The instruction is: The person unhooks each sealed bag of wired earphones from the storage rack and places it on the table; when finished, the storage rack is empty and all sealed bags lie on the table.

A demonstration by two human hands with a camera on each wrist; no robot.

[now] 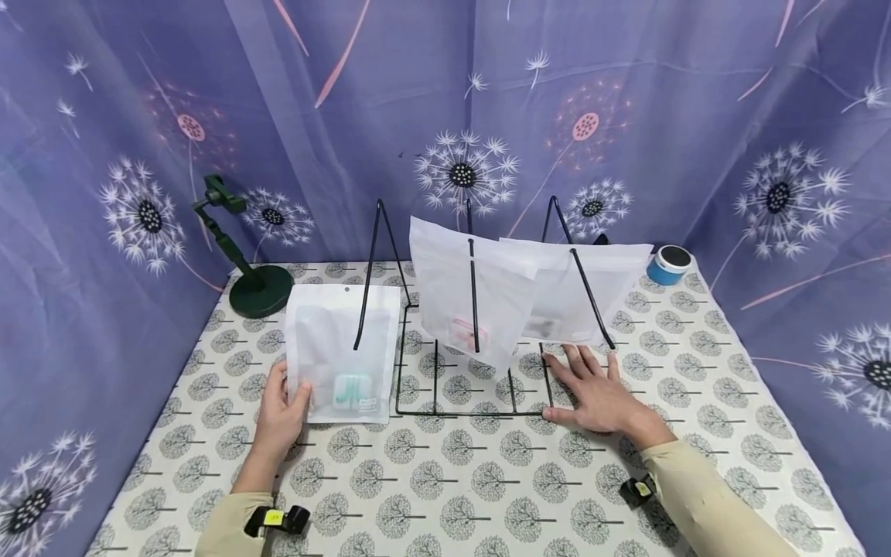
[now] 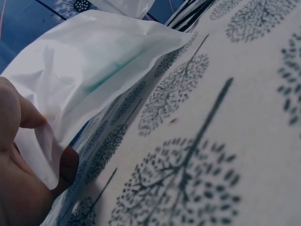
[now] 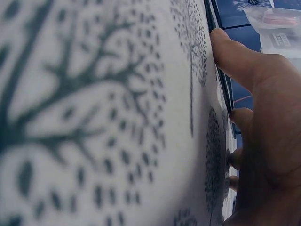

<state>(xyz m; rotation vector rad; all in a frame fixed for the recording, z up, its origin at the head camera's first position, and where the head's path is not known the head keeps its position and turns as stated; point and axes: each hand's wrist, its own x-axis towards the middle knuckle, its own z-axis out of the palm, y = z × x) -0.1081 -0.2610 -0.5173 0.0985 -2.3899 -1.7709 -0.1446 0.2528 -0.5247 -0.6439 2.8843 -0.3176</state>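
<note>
My left hand (image 1: 281, 402) pinches the lower left edge of a white pouch (image 1: 316, 333), thumb in front. Through its window shows a pale case with green earphones (image 1: 353, 391). The left wrist view also shows the hand gripping the pouch (image 2: 89, 56). A black wire rack (image 1: 469, 415) stands to the right, and its left arm crosses in front of the pouch, whose top hole shows left of that arm. My right hand (image 1: 595, 396) lies with fingers spread at the rack base's right front corner; in the right wrist view its thumb (image 3: 235, 54) touches the wire.
On the rack's middle arm hangs a white pouch (image 1: 445, 271) with a pink item; on the right arm, another pouch (image 1: 612, 278) with a dark item. A green stand (image 1: 261, 292) is at back left, a blue-and-white round object (image 1: 670, 267) at back right. Purple curtains surround the table.
</note>
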